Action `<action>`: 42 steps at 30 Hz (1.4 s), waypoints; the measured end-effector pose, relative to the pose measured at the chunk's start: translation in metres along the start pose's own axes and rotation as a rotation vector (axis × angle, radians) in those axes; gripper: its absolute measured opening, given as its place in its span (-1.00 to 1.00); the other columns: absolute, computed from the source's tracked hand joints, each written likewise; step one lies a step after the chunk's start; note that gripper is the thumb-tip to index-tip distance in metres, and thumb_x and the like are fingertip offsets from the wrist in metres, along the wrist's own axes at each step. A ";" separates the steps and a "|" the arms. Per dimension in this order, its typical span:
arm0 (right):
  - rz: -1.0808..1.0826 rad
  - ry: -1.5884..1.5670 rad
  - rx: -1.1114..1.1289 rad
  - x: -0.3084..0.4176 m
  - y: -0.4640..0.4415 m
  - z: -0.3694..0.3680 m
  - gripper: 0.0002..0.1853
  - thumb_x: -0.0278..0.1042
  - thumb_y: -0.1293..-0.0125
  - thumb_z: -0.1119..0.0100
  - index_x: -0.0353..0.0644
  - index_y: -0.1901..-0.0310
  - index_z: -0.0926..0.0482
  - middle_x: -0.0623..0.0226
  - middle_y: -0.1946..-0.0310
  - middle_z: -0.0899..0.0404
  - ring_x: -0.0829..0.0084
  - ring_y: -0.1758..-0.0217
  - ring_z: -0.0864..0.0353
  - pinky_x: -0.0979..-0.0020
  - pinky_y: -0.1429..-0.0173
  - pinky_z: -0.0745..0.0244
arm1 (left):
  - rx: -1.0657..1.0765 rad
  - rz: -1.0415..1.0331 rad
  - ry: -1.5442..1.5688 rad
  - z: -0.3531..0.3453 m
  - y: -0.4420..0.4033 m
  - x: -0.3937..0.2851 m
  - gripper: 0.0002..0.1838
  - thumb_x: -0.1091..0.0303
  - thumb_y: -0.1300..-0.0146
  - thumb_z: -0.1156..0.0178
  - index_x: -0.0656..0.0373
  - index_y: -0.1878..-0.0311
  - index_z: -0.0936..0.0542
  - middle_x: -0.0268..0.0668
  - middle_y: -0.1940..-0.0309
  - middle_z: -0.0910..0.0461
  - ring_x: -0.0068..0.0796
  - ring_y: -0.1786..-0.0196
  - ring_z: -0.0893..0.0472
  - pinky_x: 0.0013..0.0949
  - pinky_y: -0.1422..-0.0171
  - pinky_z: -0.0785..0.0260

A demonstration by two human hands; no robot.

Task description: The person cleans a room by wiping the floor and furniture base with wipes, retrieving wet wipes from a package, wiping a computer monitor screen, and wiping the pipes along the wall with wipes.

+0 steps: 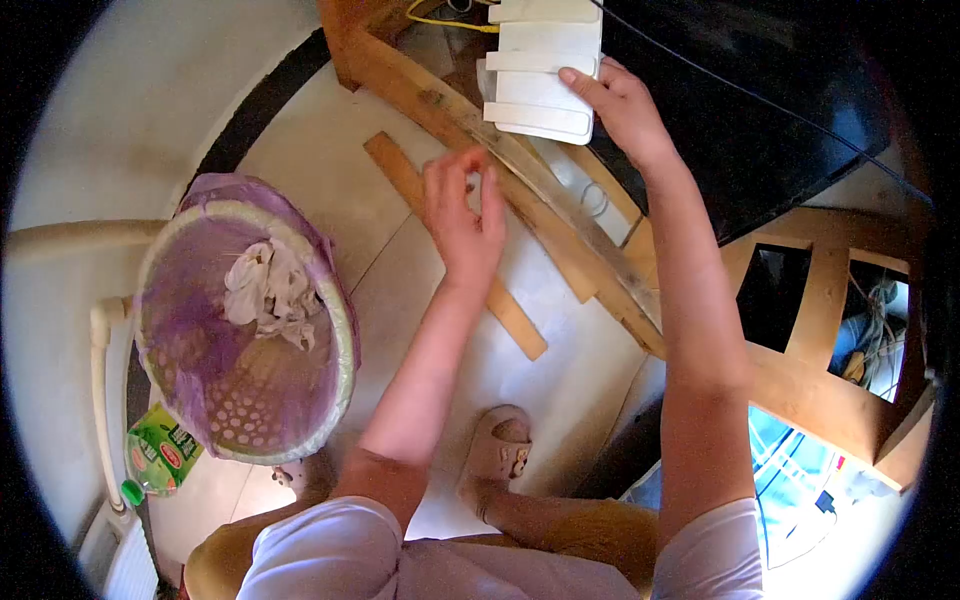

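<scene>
A white flat device with raised bars is at the top centre, with a yellow cable at its upper left. My right hand grips its right edge, thumb on top and fingers behind. Below and left of the device, my left hand hangs over the floor beside a wooden beam. Its fingers are curled, slightly blurred, with gaps between them and nothing visible inside. A loose wooden strip lies on the floor under my left hand and forearm.
A bin with a purple liner and crumpled tissue stands at left, near a green-labelled bottle and pipes. A black panel fills the upper right, crossed by a dark cable. Wooden framing and cables are at right.
</scene>
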State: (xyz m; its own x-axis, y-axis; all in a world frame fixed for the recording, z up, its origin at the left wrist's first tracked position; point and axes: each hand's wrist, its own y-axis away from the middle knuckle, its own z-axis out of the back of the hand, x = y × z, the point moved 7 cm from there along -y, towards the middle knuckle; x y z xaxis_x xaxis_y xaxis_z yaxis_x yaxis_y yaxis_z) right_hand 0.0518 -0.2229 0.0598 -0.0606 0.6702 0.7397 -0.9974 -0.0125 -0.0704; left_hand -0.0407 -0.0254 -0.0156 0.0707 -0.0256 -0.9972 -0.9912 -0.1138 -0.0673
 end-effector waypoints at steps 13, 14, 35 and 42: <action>0.018 0.169 0.047 0.019 -0.009 0.006 -0.52 0.09 -0.25 -0.15 -0.28 0.23 -0.66 0.16 0.24 -0.51 0.26 0.15 -0.51 0.32 0.00 -0.39 | 0.721 0.203 0.187 -0.091 -0.100 -0.044 0.35 -0.09 0.43 -0.60 0.36 -0.35 0.00 0.01 -0.19 -0.35 -0.23 -0.23 -0.40 -0.34 -0.28 -0.27; 0.015 0.051 0.043 0.020 -0.008 0.005 -0.51 0.09 -0.28 -0.11 -0.30 0.23 -0.65 0.18 0.24 -0.50 0.29 0.15 -0.50 0.34 0.00 -0.39 | 0.649 0.206 0.141 -0.085 -0.101 -0.047 0.39 -0.02 0.38 -0.60 0.33 -0.40 0.13 -0.01 -0.20 -0.35 -0.22 -0.23 -0.40 -0.33 -0.30 -0.25; -0.299 0.812 0.525 -0.164 0.110 -0.043 -0.56 -0.42 0.05 -0.26 -0.04 0.03 -0.54 -0.01 0.06 -0.48 0.03 -0.03 -0.52 0.21 -0.15 -0.43 | 0.273 0.115 0.094 -0.083 -0.133 0.028 0.46 0.10 0.39 -0.54 0.29 -0.43 0.34 0.33 -0.29 -0.05 0.12 -0.36 -0.09 -0.12 -0.44 -0.01; -0.137 0.774 0.692 -0.149 0.106 -0.032 -0.43 -0.20 0.01 -0.31 -0.14 -0.10 -0.48 -0.03 -0.08 -0.48 0.05 -0.11 -0.52 0.21 -0.21 -0.42 | 0.267 0.109 0.089 -0.079 -0.130 0.025 0.44 0.11 0.36 -0.52 0.29 -0.43 0.34 0.31 -0.31 -0.03 0.11 -0.37 -0.09 -0.12 -0.45 0.01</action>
State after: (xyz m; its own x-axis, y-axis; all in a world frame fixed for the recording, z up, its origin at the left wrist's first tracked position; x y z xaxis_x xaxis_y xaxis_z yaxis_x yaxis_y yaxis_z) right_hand -0.0436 -0.2998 -0.0793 -0.1483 0.9868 0.0651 -0.8127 -0.1591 0.5606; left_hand 0.0988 -0.0895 -0.0292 -0.0398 -0.1113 -0.9930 -0.9871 0.1589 0.0218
